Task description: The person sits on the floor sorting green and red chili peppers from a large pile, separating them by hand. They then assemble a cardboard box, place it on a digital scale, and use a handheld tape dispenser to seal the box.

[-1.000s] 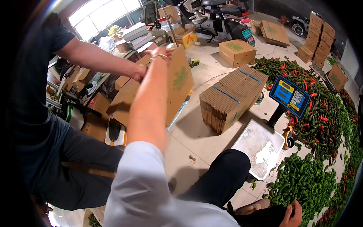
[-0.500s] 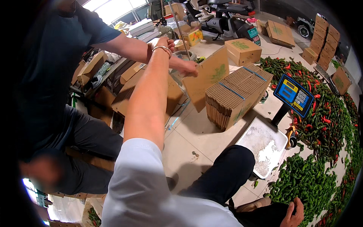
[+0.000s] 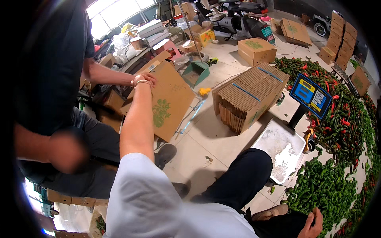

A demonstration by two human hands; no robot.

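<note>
My left arm stretches forward, a bracelet at its wrist. The left hand (image 3: pixel 148 77) is closed at the upper edge of a flattened cardboard carton (image 3: pixel 174 109) with a green leaf print. A co-worker's hand (image 3: pixel 129 80) overlaps it there, so what my fingers grip is hidden. My right hand (image 3: pixel 311 225) lies by my dark trouser leg, nothing in it, thumb and loosely bent fingers apart. Nearest to it is a heap of green peppers (image 3: pixel 321 186). In front of my knee stands a scale with a white pan (image 3: pixel 264 144) and a blue display (image 3: pixel 310 96).
A strapped bundle of flattened cartons (image 3: pixel 254 99) stands on the tiled floor (image 3: pixel 194 154) ahead. Red and dark green peppers (image 3: pixel 337 115) spread along the right. A closed carton (image 3: pixel 257 50), a green dustpan (image 3: pixel 195 74) and a scooter (image 3: pixel 238 23) are farther off. The co-worker (image 3: pixel 51 71) is close at left.
The flattened carton has moved left, away from the strapped bundle, with the co-worker's hand. My left hand has come back left and lower. The right hand has hardly moved.
</note>
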